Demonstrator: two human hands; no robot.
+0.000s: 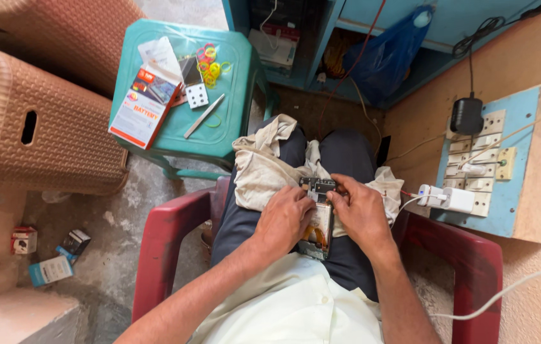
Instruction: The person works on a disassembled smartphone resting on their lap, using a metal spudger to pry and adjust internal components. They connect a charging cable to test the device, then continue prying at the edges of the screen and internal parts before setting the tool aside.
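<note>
Green stool [238,95] ahead with boxes [146,102], beige cloth [261,172] on lap; opened phone [318,220] on cloth, left hand [286,220] and right hand [360,213] gripping its sides

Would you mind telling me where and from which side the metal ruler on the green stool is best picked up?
Probably by pinching its long edges near the lower end, coming from above. The ruler lies flat and slanted on the green stool, and that end sits on bare stool, away from the rubber bands and the red-and-white box. Both hands, the left hand and the right hand, are on the opened phone.
</note>
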